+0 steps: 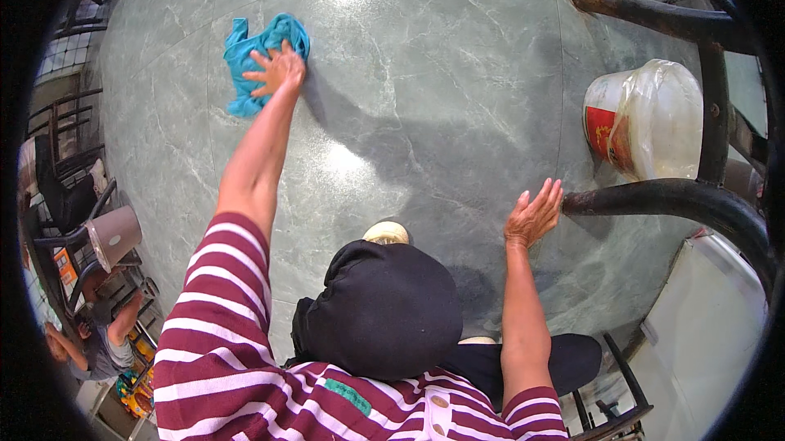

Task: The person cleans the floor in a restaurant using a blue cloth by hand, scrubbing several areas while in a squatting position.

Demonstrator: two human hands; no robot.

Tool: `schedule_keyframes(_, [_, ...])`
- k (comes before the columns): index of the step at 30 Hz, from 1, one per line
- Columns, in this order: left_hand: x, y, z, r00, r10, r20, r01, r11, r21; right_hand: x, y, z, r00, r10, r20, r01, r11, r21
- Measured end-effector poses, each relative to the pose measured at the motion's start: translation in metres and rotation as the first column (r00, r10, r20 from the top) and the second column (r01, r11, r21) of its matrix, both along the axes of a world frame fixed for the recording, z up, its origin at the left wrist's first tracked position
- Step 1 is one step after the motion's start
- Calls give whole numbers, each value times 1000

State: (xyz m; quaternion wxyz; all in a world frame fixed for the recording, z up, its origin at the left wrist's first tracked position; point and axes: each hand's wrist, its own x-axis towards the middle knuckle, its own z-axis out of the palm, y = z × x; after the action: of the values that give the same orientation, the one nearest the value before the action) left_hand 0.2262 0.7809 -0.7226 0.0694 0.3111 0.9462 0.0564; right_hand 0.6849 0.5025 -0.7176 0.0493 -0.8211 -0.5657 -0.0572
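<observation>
A blue cloth (245, 66) lies crumpled on the grey marbled floor (454, 60) at the upper left. My left hand (279, 70) presses flat on it with the fingers spread, and the arm is stretched far out. On the right, my right hand (535, 213) is raised over the floor with its fingers nearly together and nothing held. Its fingertips appear beside the end of a black metal leg (650, 195). My bent knee, in dark trousers, is in the lower middle.
A white plastic bucket (650, 122) with a clear plastic bag stands at the right, among black metal legs. A white panel (699, 336) is at lower right. Chairs, a grey bin (114, 235) and another person (104, 343) are along the left edge.
</observation>
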Motion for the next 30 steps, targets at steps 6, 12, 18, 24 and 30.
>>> schedule_keyframes(6, [74,76,0,959,-278,47,280,959,-45,-1,3,4,1000,-17,-10,17,1000,11])
schedule_keyframes(12, [210,87,-16,647,-760,-54,762,648,10,0,2,2,1000,-23,-17,23,1000,0])
schedule_keyframes(18, [330,-19,0,141,-989,-39,961,127,245,1,1,1,1000,-12,-23,12,1000,-1])
schedule_keyframes(24, [281,-103,5,-270,-959,-80,858,-278,432,4,-1,-4,999,21,-49,-20,999,32])
schedule_keyframes(30, [115,-101,16,-12,-997,-71,965,-30,260,10,-4,-11,998,46,-38,-44,998,51])
